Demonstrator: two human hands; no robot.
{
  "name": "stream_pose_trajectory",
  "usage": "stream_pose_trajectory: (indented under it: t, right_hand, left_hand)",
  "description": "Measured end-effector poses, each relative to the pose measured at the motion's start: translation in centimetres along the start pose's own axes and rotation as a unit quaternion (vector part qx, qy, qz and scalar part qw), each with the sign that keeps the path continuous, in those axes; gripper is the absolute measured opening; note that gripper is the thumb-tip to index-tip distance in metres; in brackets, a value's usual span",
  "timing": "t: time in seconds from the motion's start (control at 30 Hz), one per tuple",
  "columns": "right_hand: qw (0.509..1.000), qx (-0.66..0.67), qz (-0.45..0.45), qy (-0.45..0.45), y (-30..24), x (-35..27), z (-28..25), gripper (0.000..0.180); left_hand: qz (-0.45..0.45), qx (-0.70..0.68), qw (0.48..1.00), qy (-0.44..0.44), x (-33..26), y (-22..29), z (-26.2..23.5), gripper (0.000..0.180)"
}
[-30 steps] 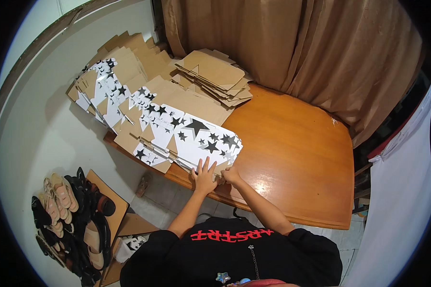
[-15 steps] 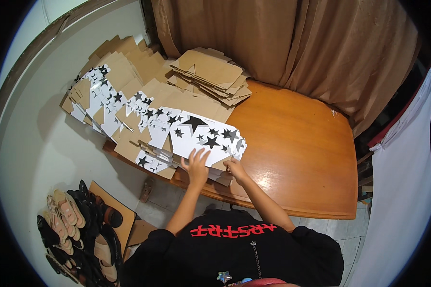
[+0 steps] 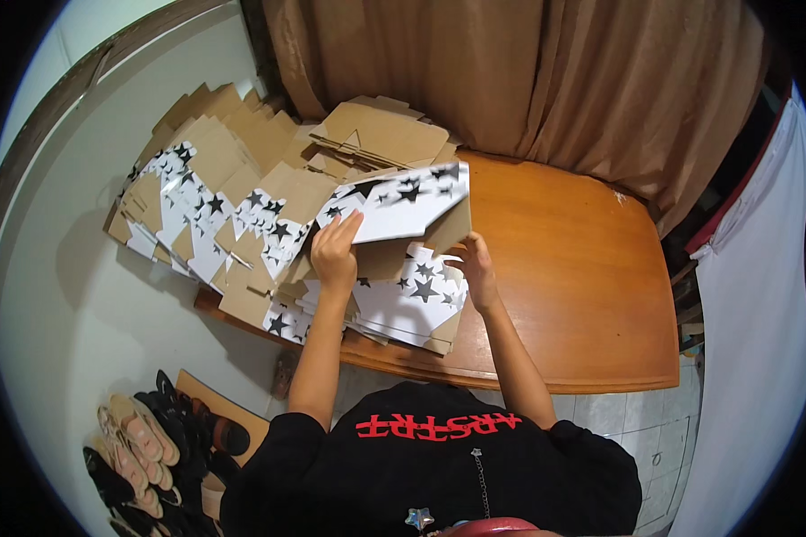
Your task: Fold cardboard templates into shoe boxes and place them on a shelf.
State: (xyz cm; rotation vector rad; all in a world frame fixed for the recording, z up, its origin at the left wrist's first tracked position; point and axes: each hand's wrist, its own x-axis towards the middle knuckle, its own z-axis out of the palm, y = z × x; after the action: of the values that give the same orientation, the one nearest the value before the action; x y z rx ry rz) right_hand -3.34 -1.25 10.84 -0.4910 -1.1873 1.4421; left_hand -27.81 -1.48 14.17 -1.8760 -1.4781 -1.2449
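A flat cardboard box blank (image 3: 392, 217), white with black stars and brown on its underside, is tilted up off a pile. My left hand (image 3: 336, 252) grips its left part, fingers lying over the white face. At its lower right corner, my right hand (image 3: 480, 273) has curled fingers against the brown flap; part of that grip is hidden. Beneath lies a stack of similar star-printed blanks (image 3: 403, 313) near the table's front edge, one showing its white starred face.
More star-printed and brown blanks (image 3: 215, 161) overlap across the table's left side. Behind them is a brown cardboard stack (image 3: 385, 134). The wooden table (image 3: 573, 268) extends right. A brown curtain (image 3: 421, 54) hangs behind; shoes (image 3: 143, 438) stand at lower left.
The top star-printed blank has been lifted from the pile and tilted away from me, exposing the blank below. Both hands have moved up and farther away, the left also leftward and the right rightward.
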Motion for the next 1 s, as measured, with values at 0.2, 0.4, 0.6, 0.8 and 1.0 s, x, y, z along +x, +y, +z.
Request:
stream_pose_trajectory:
  t: [0.2, 0.4, 0.6, 0.8, 1.0]
  right_hand:
    - [0.974, -0.212, 0.000, 0.080, 2.5, -3.5, 0.1, 0.083]
    - [0.937, -0.332, 0.027, 0.107, 1.7, -6.3, 0.7, 0.094]
    - [0.869, -0.456, -0.065, 0.180, -1.3, -7.2, -2.8, 0.105]
    - [0.858, -0.448, -0.031, 0.250, -3.4, -11.3, -8.0, 0.078]
    - [0.790, -0.542, -0.019, 0.286, -8.4, -13.0, -13.1, 0.035]
  left_hand:
    - [-0.045, -0.149, 0.984, 0.085, 7.5, 5.0, -0.7, 0.023]
    - [-0.092, -0.273, 0.953, 0.097, 9.4, 11.1, 1.6, 0.019]
    - [-0.124, -0.447, 0.886, -0.002, 5.9, 17.7, 7.1, 0.019]
    - [-0.267, -0.529, 0.798, -0.108, 3.1, 20.3, 9.8, 0.018]
    - [-0.370, -0.624, 0.684, -0.079, 0.7, 21.4, 11.8, 0.017]
